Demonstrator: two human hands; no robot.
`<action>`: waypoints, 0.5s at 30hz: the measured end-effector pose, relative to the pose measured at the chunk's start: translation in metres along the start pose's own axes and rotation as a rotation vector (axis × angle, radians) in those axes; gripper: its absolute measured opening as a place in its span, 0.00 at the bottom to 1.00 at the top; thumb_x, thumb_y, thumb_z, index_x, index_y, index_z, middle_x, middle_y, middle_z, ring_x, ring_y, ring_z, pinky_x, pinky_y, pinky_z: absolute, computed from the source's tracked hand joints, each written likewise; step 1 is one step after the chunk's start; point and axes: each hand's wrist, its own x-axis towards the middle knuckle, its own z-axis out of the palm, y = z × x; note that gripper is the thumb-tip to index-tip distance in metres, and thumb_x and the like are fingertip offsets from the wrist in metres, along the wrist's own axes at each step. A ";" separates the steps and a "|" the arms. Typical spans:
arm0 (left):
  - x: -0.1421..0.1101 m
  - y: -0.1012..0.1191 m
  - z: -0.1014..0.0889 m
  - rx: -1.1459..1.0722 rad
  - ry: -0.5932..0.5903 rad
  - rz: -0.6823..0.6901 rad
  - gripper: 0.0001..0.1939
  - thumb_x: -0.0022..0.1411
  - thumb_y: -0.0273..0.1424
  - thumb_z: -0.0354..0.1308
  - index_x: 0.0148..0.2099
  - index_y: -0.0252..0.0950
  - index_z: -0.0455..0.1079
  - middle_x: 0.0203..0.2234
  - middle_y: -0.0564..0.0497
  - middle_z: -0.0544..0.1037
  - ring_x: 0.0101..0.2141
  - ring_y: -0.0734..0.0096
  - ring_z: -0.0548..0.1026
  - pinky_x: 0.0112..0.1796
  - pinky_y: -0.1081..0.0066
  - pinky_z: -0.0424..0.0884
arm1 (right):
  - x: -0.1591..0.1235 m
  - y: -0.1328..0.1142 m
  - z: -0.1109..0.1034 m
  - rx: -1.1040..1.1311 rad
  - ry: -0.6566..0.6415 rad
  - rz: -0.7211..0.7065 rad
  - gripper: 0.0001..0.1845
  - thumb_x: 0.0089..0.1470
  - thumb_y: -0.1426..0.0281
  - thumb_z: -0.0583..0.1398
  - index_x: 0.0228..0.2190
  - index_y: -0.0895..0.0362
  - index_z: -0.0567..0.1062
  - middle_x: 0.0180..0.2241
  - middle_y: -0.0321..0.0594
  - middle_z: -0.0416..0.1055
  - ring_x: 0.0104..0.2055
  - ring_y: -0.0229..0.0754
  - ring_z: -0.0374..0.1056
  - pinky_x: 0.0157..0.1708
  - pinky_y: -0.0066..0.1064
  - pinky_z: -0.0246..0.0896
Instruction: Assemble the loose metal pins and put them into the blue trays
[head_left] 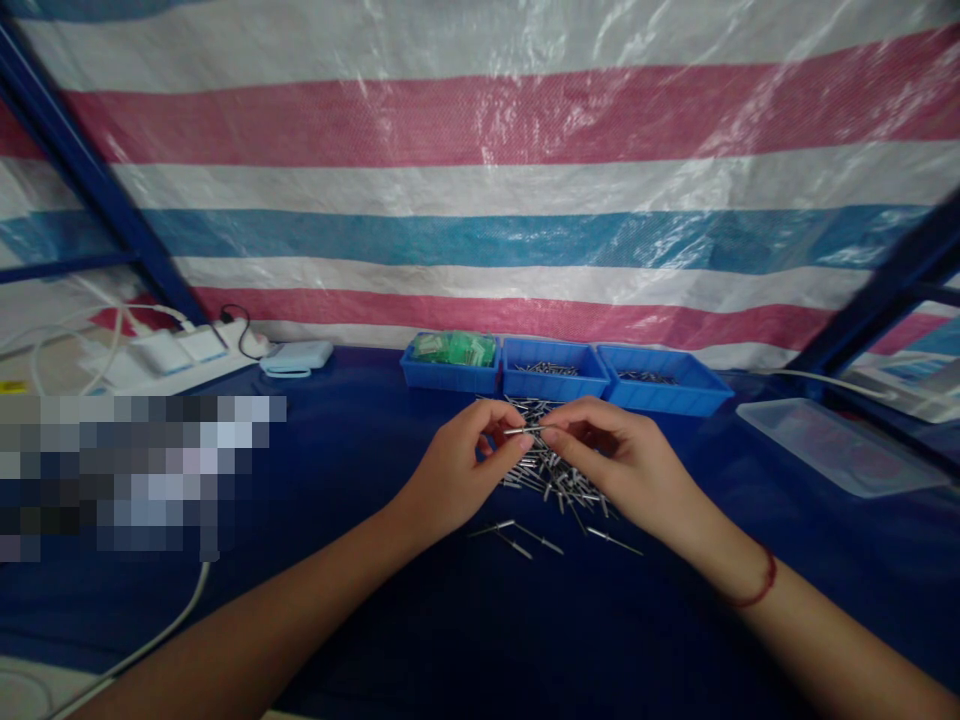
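Held piece: one slender silvery metal pin (515, 431), thicker barrel at one end and thin stem at the other, spanning the space between the two grips.
Left grip (454, 466): thumb and forefinger closed to a narrow pinch on the barrel end.
Right grip (631, 460): thumb and forefinger brought together on the stem end; fingertips mask part of the stem.
Pin attitude: roughly level, crosswise, barrel toward the left grip.
Pin finish: bright grey-silver; fine surface marks too small to tell.
Weight: judged very light; fingertips alone should carry it.
Stiffness: barrel judged rigid; stem could bend under a hard sideways press.
Slip and fragility: smooth-looking, so probably slippery; breakage judged unlikely.
Advised hold: the barrel, as the thickest part; the stem offers less purchase and its tip may prick.
Heap: tangled pile of similar silvery metal pins (559, 482), below and just beyond the grips, lying at mixed angles.
Strays: a few loose silvery pins (600, 534) on the smooth dark-blue counter (345, 440), on the near side of the grips.
Bins: beyond the grips, a blue plastic bin with green packets (450, 377), then two blue plastic bins with small metal pieces (555, 388).
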 end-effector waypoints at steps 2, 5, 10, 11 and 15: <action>0.000 0.001 0.000 0.008 0.015 0.016 0.05 0.60 0.31 0.55 0.38 0.36 0.66 0.32 0.52 0.73 0.32 0.72 0.72 0.33 0.71 0.67 | 0.000 0.001 0.000 -0.045 -0.040 -0.032 0.08 0.53 0.65 0.59 0.33 0.55 0.76 0.32 0.39 0.73 0.31 0.38 0.68 0.30 0.32 0.62; -0.001 0.002 -0.001 0.030 0.009 0.025 0.05 0.60 0.32 0.55 0.38 0.36 0.65 0.32 0.52 0.73 0.33 0.72 0.72 0.34 0.70 0.67 | 0.000 -0.001 0.001 -0.080 -0.135 -0.057 0.08 0.54 0.66 0.57 0.32 0.54 0.76 0.31 0.38 0.73 0.31 0.37 0.67 0.30 0.31 0.61; 0.000 0.001 -0.003 0.110 -0.031 -0.004 0.09 0.62 0.34 0.52 0.43 0.35 0.64 0.33 0.50 0.73 0.34 0.70 0.72 0.34 0.69 0.68 | 0.006 0.006 -0.006 -0.051 -0.025 0.072 0.12 0.54 0.62 0.56 0.28 0.57 0.74 0.25 0.36 0.70 0.25 0.37 0.64 0.25 0.29 0.60; 0.000 0.000 -0.004 0.131 -0.039 -0.007 0.10 0.62 0.34 0.52 0.44 0.35 0.64 0.34 0.50 0.73 0.34 0.69 0.72 0.34 0.69 0.68 | 0.009 0.011 -0.010 -0.051 0.080 0.123 0.12 0.53 0.62 0.56 0.28 0.57 0.74 0.23 0.36 0.70 0.24 0.36 0.63 0.24 0.29 0.59; 0.001 -0.001 -0.005 0.210 -0.097 0.019 0.11 0.62 0.32 0.52 0.46 0.35 0.64 0.34 0.50 0.74 0.35 0.70 0.72 0.35 0.69 0.68 | 0.021 0.038 -0.037 -0.011 0.500 0.344 0.12 0.49 0.61 0.58 0.25 0.58 0.73 0.19 0.35 0.66 0.20 0.35 0.60 0.18 0.27 0.55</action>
